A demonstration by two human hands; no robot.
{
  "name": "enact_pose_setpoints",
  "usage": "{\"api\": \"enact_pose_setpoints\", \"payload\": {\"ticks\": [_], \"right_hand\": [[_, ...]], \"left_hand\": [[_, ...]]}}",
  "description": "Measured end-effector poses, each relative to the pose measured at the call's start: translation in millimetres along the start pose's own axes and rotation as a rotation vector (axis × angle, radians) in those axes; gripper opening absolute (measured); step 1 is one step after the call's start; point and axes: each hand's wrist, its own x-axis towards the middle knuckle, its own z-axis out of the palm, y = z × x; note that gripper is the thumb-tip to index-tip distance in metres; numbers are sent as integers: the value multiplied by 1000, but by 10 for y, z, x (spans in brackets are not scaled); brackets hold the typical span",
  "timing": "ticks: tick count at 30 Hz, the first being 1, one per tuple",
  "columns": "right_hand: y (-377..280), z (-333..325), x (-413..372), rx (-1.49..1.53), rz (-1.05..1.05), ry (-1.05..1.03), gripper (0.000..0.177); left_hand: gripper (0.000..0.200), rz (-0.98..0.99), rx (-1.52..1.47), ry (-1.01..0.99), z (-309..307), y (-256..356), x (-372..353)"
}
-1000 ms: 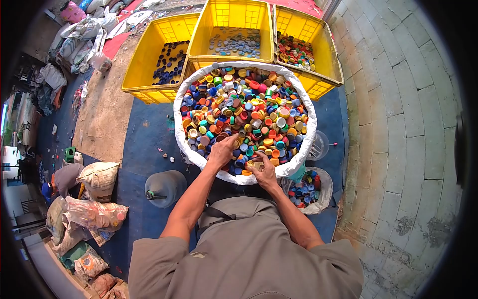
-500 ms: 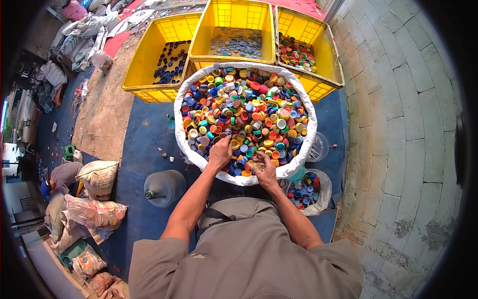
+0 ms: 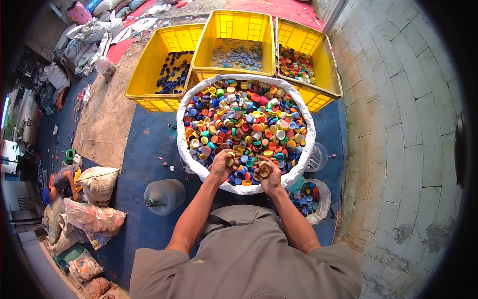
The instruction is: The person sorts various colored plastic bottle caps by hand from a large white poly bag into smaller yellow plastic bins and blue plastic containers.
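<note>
A blue mat is lying beneath the work, probably keeping stray pieces in sight. Taking the white sack as the dial, three crates are standing beyond it: the left crate between ten and eleven o'clock, holding dark blue caps; the middle crate at twelve, holding pale blue caps; the right crate at one, holding mostly red caps. They are fanning out there, seemingly to be within arm's stretch. The sack is sitting squarely before the person, its rim folded outward, apparently so the mouth is staying wide. A big bottle is resting at eight o'clock, and a small bag is standing between four and five. At seven, the left hand is pinching, its grip clamped on a yellowish cap; at five, the right hand is cupping, its grip curled around tan caps, perhaps because that shape is securing several. Mixed caps are filling the sack.
</note>
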Motion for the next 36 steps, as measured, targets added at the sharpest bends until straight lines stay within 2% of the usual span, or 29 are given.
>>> {"api": "enact_pose_setpoints", "payload": {"ticks": [13,18,21,23,24,25,26,27,28,29,30,31,32,35,36], "right_hand": [[66,46,-80,303,31,20,46],[16,-80,-85,376,16,62,48],[-109,-95,-20,375,-14,158,41],[-291,-182,205,330,-63,249,40],[-533,-135,382,432,-129,245,40],[-898,127,405,537,-222,140,46],[-1222,126,556,614,-312,-65,32],[-1606,506,399,562,-376,-200,28],[-1892,585,460,587,-407,-174,22],[-2118,650,465,582,-448,-343,18],[-2267,711,470,524,-495,-230,16],[-2333,772,415,530,-529,-197,22],[-2361,818,384,537,-560,-163,27],[-2141,751,244,468,-565,-24,62],[-2011,649,212,414,-542,-8,61]], "left_hand": [[41,-112,-245,-71,82,-224,-39],[41,-163,-275,-77,236,-288,42],[37,-196,-270,-52,251,-438,374],[35,-273,-278,-82,583,-304,635],[35,-233,-236,15,986,-120,691],[38,-143,-234,-137,1218,2,903],[52,-56,-319,-247,1561,194,1005],[63,-51,-397,-338,1885,464,1026],[75,-48,-475,-430,2185,696,1000],[81,-28,-486,-408,2401,877,936],[89,-5,-494,-387,2517,1009,914],[91,-3,-530,-439,2526,1077,937],[89,-24,-542,-381,2494,1116,934],[76,58,-471,-327,2080,1065,833],[71,72,-438,-296,1883,1024,752]]}}
